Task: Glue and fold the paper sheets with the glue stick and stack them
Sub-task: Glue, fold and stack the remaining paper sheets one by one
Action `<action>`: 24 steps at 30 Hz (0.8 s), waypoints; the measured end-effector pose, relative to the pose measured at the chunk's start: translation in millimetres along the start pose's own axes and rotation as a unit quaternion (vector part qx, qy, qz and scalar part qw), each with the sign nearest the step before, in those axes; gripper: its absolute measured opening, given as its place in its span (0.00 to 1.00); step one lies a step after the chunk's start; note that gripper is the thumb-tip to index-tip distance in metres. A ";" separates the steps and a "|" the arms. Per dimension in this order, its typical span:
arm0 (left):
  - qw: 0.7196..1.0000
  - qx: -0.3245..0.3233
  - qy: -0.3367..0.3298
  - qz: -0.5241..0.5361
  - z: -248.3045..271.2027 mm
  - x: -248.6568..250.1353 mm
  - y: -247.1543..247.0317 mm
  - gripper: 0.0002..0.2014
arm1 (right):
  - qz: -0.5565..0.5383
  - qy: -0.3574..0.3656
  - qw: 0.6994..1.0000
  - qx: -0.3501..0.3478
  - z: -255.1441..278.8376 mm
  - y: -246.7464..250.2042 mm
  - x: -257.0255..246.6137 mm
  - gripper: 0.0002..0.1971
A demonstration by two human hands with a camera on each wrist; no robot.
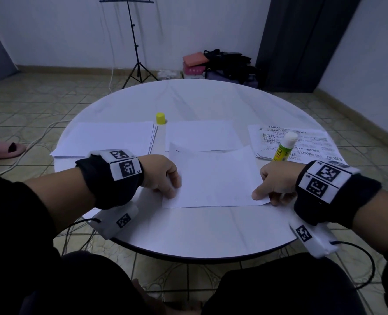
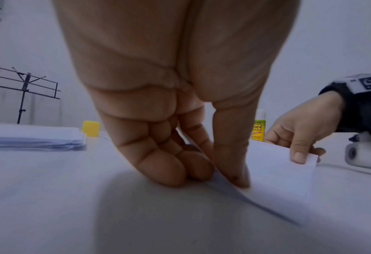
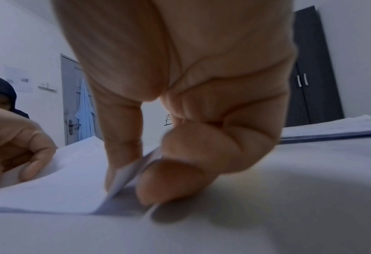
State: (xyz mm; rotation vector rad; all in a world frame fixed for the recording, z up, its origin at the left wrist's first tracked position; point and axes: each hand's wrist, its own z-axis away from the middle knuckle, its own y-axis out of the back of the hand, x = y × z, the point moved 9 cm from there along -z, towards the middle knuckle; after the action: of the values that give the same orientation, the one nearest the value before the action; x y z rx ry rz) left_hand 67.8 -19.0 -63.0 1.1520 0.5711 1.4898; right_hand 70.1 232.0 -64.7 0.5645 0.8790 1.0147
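Sheet: paper sheet point(image 1: 213, 178) lies near centre on the worktop point(image 1: 188, 226), folded over, near corners lifted.
Left hand: left hand point(image 1: 163, 176) pinches the near-left corner, thumb on top.
Right hand: right hand point(image 1: 274, 183) pinches the near-right corner the same way.
Advice: line both edges up first, then press flat and crease outward from the middle.
Around: glue stick point(image 1: 285, 146) stands uncapped just behind the right hand; yellow cap point(image 1: 160, 118) far centre; plain stack point(image 1: 106, 138) far left.

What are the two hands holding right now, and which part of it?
Both pinch the same folded paper sheet: the left hand at its near left corner, the right hand at its near right corner.
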 end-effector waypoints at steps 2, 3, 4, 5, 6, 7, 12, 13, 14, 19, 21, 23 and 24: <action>1.000 -0.001 0.001 -0.005 -0.6 -0.1 -0.2 0.10 | 0.012 0.006 1.000 0.005 1.3 3.7 -1.0 0.18; 1.000 -0.002 0.001 -0.003 -0.9 -0.3 -0.3 0.10 | 0.012 0.009 1.000 0.007 1.4 5.0 -1.3 0.19; 1.000 -0.002 0.000 -0.002 -1.5 -0.4 -0.4 0.10 | 0.009 0.013 1.000 0.007 1.5 5.8 -1.2 0.20; 1.000 -0.003 -0.001 -0.001 -2.1 -0.5 -0.3 0.10 | 0.007 0.016 1.000 0.006 1.6 6.1 -1.3 0.20; 1.000 -0.004 -0.002 0.000 -2.6 -0.7 -0.5 0.10 | 0.006 0.018 1.000 0.005 1.4 6.1 -1.0 0.20; 1.000 -0.007 -0.002 0.000 -3.1 -0.9 -0.7 0.10 | 0.008 0.021 1.000 0.004 1.1 6.1 -1.0 0.20; 1.000 -0.012 0.001 -0.012 -4.6 -3.1 -0.4 0.09 | 0.019 0.027 0.999 -0.002 0.6 5.5 -1.9 0.18; 1.000 -0.013 0.001 -0.014 -5.1 -3.3 -0.2 0.09 | 0.019 0.027 0.999 -0.003 0.6 5.5 -2.1 0.18; 1.000 -0.014 0.001 -0.015 -5.7 -3.5 -0.5 0.09 | 0.019 0.027 0.999 -0.003 0.3 5.6 -2.1 0.18; 1.000 -0.017 0.004 -0.013 -6.3 -4.0 -0.5 0.09 | 0.035 0.032 0.999 -0.004 -1.8 5.8 -3.0 0.18; 1.000 -0.019 0.004 -0.008 -5.8 -3.7 -0.5 0.10 | 0.038 0.033 0.999 -0.006 -2.7 5.4 -2.7 0.18; 1.000 -0.020 0.005 -0.006 -5.5 -3.1 -0.5 0.10 | 0.041 0.033 0.999 -0.008 -3.5 5.0 -2.2 0.18; 1.000 -0.020 0.006 -0.007 -5.4 -3.0 -0.4 0.10 | 0.040 0.033 0.999 -0.008 -4.0 4.9 -2.0 0.18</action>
State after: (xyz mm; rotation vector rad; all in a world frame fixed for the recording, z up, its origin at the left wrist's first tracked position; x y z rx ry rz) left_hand 62.9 -20.5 -66.6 1.1061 0.5536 1.4906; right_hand 63.9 232.4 -62.5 0.5594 0.9107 1.1179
